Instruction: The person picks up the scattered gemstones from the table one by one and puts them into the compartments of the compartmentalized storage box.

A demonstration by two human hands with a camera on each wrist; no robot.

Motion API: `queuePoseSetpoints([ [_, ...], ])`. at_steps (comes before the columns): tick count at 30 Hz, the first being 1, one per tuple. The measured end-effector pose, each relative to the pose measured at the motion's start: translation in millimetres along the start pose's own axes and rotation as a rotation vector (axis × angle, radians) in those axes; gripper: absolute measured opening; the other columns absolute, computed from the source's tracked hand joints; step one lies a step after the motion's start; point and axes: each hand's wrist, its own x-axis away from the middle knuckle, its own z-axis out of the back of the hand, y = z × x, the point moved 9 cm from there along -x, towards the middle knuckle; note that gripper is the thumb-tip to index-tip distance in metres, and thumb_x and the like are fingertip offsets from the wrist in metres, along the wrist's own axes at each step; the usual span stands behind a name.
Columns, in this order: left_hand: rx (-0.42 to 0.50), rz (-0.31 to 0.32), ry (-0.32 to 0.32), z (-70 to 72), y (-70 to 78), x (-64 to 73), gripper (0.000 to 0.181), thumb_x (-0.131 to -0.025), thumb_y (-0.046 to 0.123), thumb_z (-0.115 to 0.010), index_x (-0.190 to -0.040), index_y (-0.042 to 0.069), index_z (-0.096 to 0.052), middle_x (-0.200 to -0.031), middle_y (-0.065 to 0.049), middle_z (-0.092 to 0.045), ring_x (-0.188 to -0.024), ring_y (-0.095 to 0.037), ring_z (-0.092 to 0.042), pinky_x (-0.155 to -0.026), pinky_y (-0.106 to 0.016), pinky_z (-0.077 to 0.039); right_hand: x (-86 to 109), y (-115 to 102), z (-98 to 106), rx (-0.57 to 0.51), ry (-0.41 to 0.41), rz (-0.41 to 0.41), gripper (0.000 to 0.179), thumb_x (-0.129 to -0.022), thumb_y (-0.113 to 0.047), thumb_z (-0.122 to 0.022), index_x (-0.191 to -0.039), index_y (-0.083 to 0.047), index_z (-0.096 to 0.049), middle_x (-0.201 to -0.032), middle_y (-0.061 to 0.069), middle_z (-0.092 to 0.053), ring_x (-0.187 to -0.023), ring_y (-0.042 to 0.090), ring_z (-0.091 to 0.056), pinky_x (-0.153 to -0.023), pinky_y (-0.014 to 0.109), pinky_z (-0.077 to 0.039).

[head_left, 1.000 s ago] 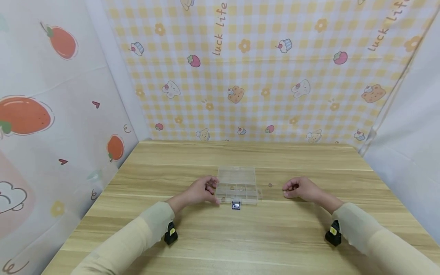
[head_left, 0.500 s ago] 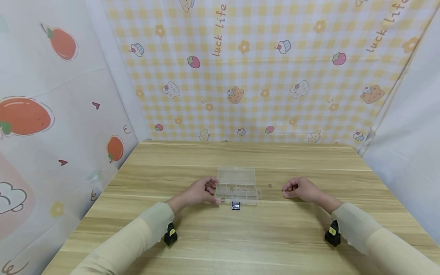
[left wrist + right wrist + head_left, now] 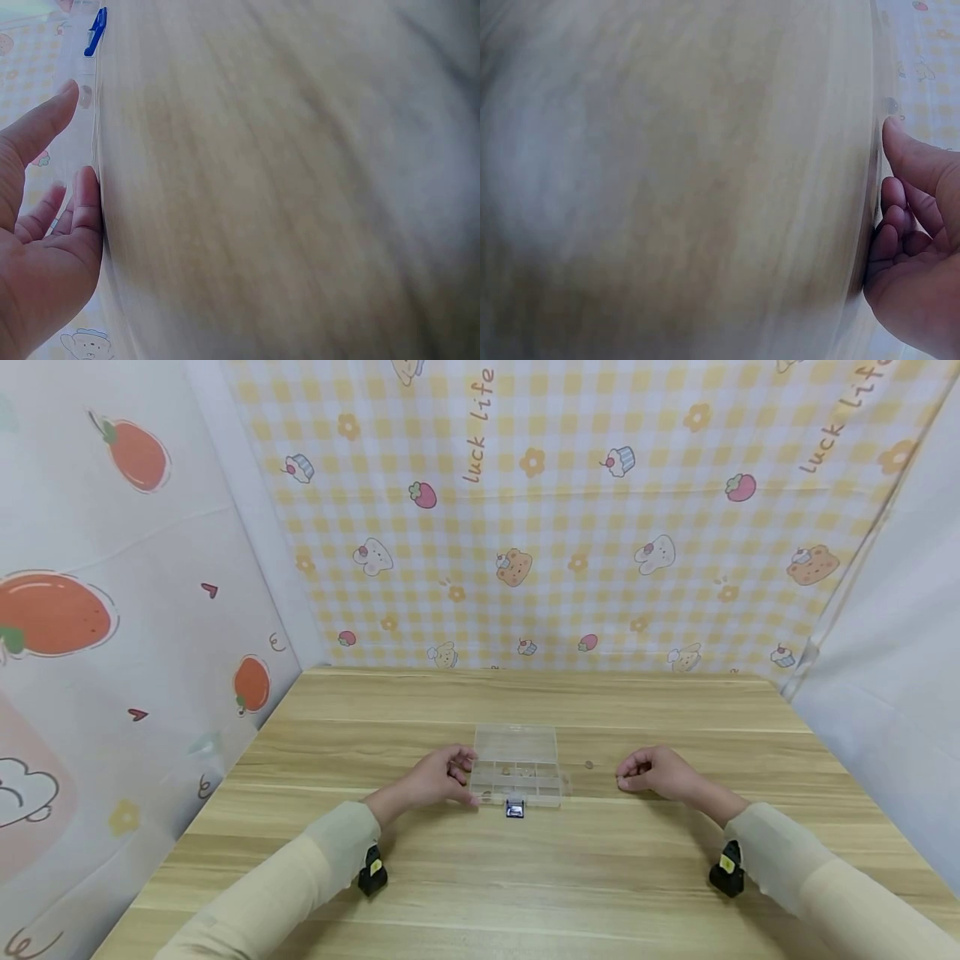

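A clear plastic compartment box stands on the table with its lid tipped back and its blue latch at the front. My left hand holds the box's left side, thumb at the front corner and fingers farther back. Several small pieces lie in the compartments, one a greyish piece near the left thumb. To the right of the box, my right hand rests low over the table with fingers curled. Its thumb and index fingertips seem to pinch a tiny pale piece, mostly hidden. A small round disc lies between that hand and the box.
The wooden table runs back to a checked cloth with cartoon prints. A printed white cloth hangs on the left, a plain one on the right. Black wrist cameras sit on both sleeves.
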Motion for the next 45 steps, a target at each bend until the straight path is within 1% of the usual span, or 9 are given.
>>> queuePoseSetpoints([
  [6,-0.012,0.007,0.003,1.3,1.5,0.4,0.070,-0.068,0.006,-0.088,-0.128,0.003,-0.053,-0.112,-0.009,-0.054,-0.093,-0.022,-0.053,-0.079,-0.031,-0.047,0.5,-0.3,3.0,-0.011,0.006,-0.009,0.017,-0.086,-0.015,-0.075,-0.096,-0.002,-0.071,-0.084,0.004,-0.064,-0.072,0.018,-0.051,-0.061,0.027,-0.044],
  [11,-0.024,-0.001,-0.003,1.0,2.2,0.8,0.070,-0.068,0.006,-0.088,-0.128,0.002,-0.053,-0.111,-0.008,-0.054,-0.093,-0.022,-0.053,-0.079,-0.033,-0.047,-0.5,-0.4,4.4,-0.012,0.011,-0.006,0.016,-0.086,-0.015,-0.075,-0.095,-0.003,-0.071,-0.084,0.004,-0.064,-0.071,0.017,-0.050,-0.060,0.027,-0.043],
  [17,-0.020,0.002,-0.004,0.7,1.4,1.5,0.071,-0.068,0.006,-0.088,-0.128,0.002,-0.053,-0.111,-0.008,-0.054,-0.093,-0.022,-0.053,-0.080,-0.033,-0.048,-0.9,0.2,3.9,-0.043,0.021,-0.013,0.019,-0.086,-0.016,-0.076,-0.097,-0.002,-0.071,-0.086,0.005,-0.064,-0.075,0.019,-0.050,-0.063,0.027,-0.043],
  [22,-0.018,0.002,-0.004,0.6,0.3,1.4,0.070,-0.068,0.006,-0.089,-0.128,0.002,-0.053,-0.111,-0.008,-0.054,-0.092,-0.022,-0.053,-0.080,-0.034,-0.048,-2.5,-2.9,2.4,-0.049,0.031,-0.005,0.025,-0.087,-0.021,-0.074,-0.102,-0.002,-0.070,-0.092,0.006,-0.063,-0.081,0.020,-0.052,-0.067,0.030,-0.045],
  [24,-0.015,0.003,-0.005,0.6,-0.1,1.3,0.070,-0.067,0.006,-0.089,-0.128,0.002,-0.053,-0.111,-0.008,-0.054,-0.092,-0.022,-0.053,-0.080,-0.034,-0.048,-3.3,-3.8,1.1,-0.048,0.036,-0.014,0.026,-0.088,-0.023,-0.074,-0.103,-0.003,-0.070,-0.093,0.005,-0.063,-0.082,0.019,-0.052,-0.069,0.030,-0.046],
  [29,-0.009,0.002,-0.003,0.5,-0.7,0.8,0.070,-0.068,0.006,-0.089,-0.128,0.002,-0.053,-0.111,-0.008,-0.054,-0.093,-0.022,-0.053,-0.080,-0.034,-0.048,-6.4,-10.1,-2.6,-0.062,0.036,-0.009,0.027,-0.088,-0.024,-0.074,-0.103,-0.002,-0.070,-0.092,0.005,-0.063,-0.083,0.020,-0.053,-0.071,0.030,-0.046],
  [32,-0.008,0.002,-0.005,0.5,-1.5,0.2,0.070,-0.068,0.006,-0.088,-0.128,0.002,-0.053,-0.111,-0.008,-0.054,-0.092,-0.022,-0.052,-0.079,-0.033,-0.047,-8.5,-16.6,-4.8,-0.071,0.034,0.015,0.026,-0.088,-0.022,-0.074,-0.103,-0.001,-0.069,-0.091,0.006,-0.062,-0.082,0.021,-0.052,-0.070,0.031,-0.045],
  [39,-0.012,0.004,-0.004,0.0,-1.0,0.1,0.070,-0.068,0.006,-0.088,-0.128,0.002,-0.053,-0.112,-0.008,-0.054,-0.093,-0.022,-0.052,-0.078,-0.031,-0.047,-12.3,-30.3,-13.1,-0.148,0.029,0.064,0.026,-0.086,-0.017,-0.075,-0.102,0.002,-0.070,-0.087,0.007,-0.063,-0.077,0.020,-0.052,-0.065,0.029,-0.045],
  [45,-0.009,0.006,0.001,0.3,0.5,0.6,0.070,-0.068,0.005,-0.088,-0.128,0.001,-0.053,-0.113,-0.010,-0.054,-0.093,-0.023,-0.053,-0.079,-0.032,-0.047,-15.4,-39.0,-20.1,-0.153,0.036,0.083,0.023,-0.086,-0.017,-0.076,-0.100,0.000,-0.070,-0.086,0.006,-0.062,-0.077,0.020,-0.052,-0.064,0.028,-0.045],
])
